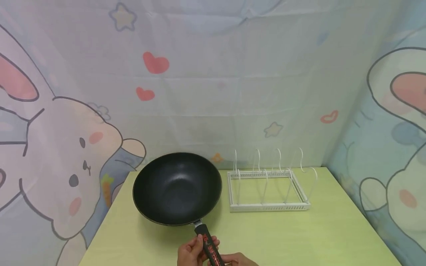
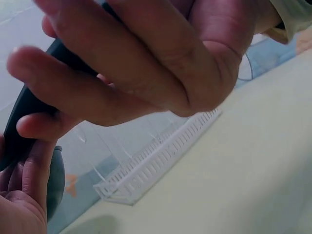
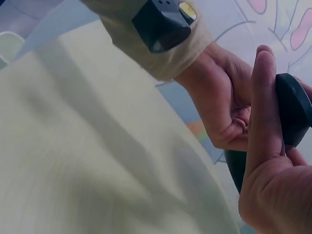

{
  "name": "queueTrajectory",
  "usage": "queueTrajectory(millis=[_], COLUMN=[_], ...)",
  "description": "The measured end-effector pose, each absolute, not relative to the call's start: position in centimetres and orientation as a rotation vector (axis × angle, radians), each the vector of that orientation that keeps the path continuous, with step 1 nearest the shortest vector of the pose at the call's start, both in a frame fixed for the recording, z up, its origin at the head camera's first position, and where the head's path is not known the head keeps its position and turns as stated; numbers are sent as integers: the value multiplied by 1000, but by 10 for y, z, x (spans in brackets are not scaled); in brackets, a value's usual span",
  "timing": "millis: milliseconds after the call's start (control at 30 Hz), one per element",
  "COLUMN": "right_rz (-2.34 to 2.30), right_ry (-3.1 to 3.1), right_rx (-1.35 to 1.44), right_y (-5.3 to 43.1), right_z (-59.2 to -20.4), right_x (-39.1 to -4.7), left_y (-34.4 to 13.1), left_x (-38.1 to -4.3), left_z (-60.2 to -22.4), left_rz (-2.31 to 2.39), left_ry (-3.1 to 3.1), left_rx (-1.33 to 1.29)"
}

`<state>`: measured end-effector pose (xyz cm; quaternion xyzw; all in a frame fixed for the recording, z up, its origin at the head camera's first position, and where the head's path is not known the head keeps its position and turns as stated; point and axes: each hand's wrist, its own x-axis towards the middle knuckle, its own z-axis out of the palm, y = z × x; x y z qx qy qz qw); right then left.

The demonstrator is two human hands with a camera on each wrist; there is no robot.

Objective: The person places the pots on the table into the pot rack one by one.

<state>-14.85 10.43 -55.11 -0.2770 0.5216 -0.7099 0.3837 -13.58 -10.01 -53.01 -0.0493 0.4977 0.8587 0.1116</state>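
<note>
Over the counter, left hand and right hand clamp the wok handle — holding step, presumably; next move likely needs steadiness.

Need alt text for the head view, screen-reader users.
Left hand and right hand hold a black wok by its handle over a yellow-green table. A white rack stands right of the wok, before a cartoon-rabbit backdrop.
</note>
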Motion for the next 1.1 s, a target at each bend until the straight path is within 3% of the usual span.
queueTrajectory(millis=[167, 467, 1100], right_rz=[-1830, -1863, -1879], right_ry=[1260, 1241, 999], right_rx=[-775, -806, -887], right_y=[104, 107, 127], right_z=[-549, -544, -526], right_x=[-148, -145, -145], left_y=[-98, -95, -63], left_x=[-138, -145, -156], left_z=[-526, -525, -502], left_rz=[2613, 2582, 2546], left_ry=[1313, 1021, 624], left_rx=[25, 594, 820])
